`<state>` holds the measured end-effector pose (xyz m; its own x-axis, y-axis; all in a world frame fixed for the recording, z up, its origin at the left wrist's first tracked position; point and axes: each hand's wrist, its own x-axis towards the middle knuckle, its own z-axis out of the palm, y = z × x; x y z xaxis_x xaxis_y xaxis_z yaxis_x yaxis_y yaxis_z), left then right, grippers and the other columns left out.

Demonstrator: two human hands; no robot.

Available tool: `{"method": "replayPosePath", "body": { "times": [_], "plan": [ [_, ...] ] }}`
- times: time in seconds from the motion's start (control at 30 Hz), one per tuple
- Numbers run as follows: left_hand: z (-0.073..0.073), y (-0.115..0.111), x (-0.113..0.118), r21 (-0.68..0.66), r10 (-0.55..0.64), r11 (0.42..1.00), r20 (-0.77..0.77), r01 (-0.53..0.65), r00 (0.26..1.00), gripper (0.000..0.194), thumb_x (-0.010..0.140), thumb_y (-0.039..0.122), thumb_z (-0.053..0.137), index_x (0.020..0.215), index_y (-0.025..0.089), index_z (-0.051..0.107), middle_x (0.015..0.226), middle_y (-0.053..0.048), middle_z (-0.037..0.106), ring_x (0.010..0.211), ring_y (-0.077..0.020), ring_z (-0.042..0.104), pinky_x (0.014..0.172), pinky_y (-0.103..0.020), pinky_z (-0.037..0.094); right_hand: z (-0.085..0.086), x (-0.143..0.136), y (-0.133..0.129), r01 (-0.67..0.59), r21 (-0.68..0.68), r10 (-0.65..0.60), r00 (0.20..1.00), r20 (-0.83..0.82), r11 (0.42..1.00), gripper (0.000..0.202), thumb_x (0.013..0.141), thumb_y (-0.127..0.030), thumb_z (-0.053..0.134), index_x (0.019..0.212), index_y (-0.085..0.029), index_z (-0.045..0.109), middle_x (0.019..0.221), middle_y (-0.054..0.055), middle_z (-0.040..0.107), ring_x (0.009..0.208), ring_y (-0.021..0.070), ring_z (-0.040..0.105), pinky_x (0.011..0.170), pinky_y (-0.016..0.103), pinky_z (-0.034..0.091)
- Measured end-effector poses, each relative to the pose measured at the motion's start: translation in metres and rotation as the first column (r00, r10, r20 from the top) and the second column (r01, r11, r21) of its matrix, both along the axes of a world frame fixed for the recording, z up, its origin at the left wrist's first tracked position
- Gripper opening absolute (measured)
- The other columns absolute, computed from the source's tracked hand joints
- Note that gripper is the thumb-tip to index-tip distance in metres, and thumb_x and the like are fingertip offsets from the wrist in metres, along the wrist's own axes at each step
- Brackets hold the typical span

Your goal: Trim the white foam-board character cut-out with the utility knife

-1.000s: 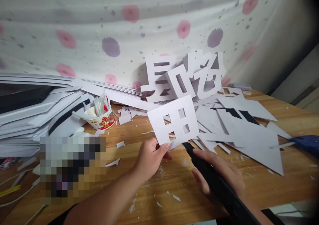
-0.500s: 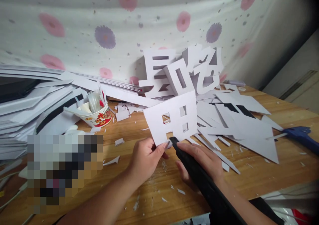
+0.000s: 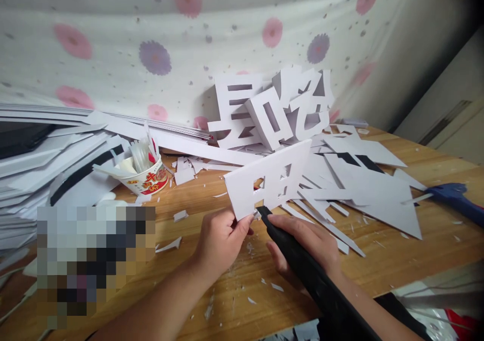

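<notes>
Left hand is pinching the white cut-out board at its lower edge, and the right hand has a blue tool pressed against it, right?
Not quite. The head view shows the left hand pinching the white cut-out board at its lower edge, but the tool in the right hand is black, not blue.

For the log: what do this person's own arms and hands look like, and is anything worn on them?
Both forearms are bare, with no sleeves reaching them. The left hand and the right hand are ungloved, and no ring, watch or bracelet shows. The left thumbnail looks plain and short. Dark fabric at the bottom edge near each arm may be clothing, but it is too cropped to tell.
</notes>
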<state>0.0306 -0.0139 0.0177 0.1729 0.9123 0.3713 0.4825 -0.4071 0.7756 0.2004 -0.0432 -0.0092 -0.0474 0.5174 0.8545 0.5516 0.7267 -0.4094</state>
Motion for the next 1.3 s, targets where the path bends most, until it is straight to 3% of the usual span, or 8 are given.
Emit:
{"method": "replayPosePath", "body": {
  "times": [0.4,1.07,1.3],
  "plan": [
    [0.001,-0.0002,0.0045,-0.046,-0.013,0.999,0.086,0.017,0.996,0.025,0.082,0.025,0.06,0.059,0.019,0.067,0.056,-0.002,0.069,0.047,-0.014,0.062,0.049,-0.022,0.047,-0.0094,-0.0046,0.0001,0.038,0.02,-0.037,0.998,-0.05,0.999,0.031,0.081,-0.019,0.06,0.111,-0.019,0.063,0.079,0.004,0.072,0.063,0.0152,0.069,0.057,0.024,0.057],
    [-0.0011,-0.0019,0.0061,-0.007,0.003,1.0,0.086,-0.002,0.996,0.025,0.082,0.024,0.061,0.058,0.019,0.067,0.057,-0.001,0.069,0.046,-0.0137,0.062,0.048,-0.022,0.047,-0.0094,-0.0062,-0.0017,0.072,0.024,-0.07,0.994,-0.078,0.997,0.031,0.079,-0.017,0.061,0.11,-0.02,0.064,0.082,0.005,0.074,0.066,0.0169,0.072,0.059,0.024,0.059],
    [-0.002,-0.0038,0.0077,0.006,0.003,1.0,0.086,-0.004,0.996,0.025,0.083,0.024,0.06,0.059,0.018,0.066,0.054,-0.001,0.068,0.047,-0.0138,0.064,0.048,-0.02,0.046,-0.0034,-0.0053,-0.0031,0.032,0.025,-0.03,0.997,-0.07,0.999,0.032,0.079,-0.015,0.062,0.111,-0.019,0.064,0.084,0.005,0.075,0.067,0.0154,0.072,0.064,0.023,0.06]
  ]
}}
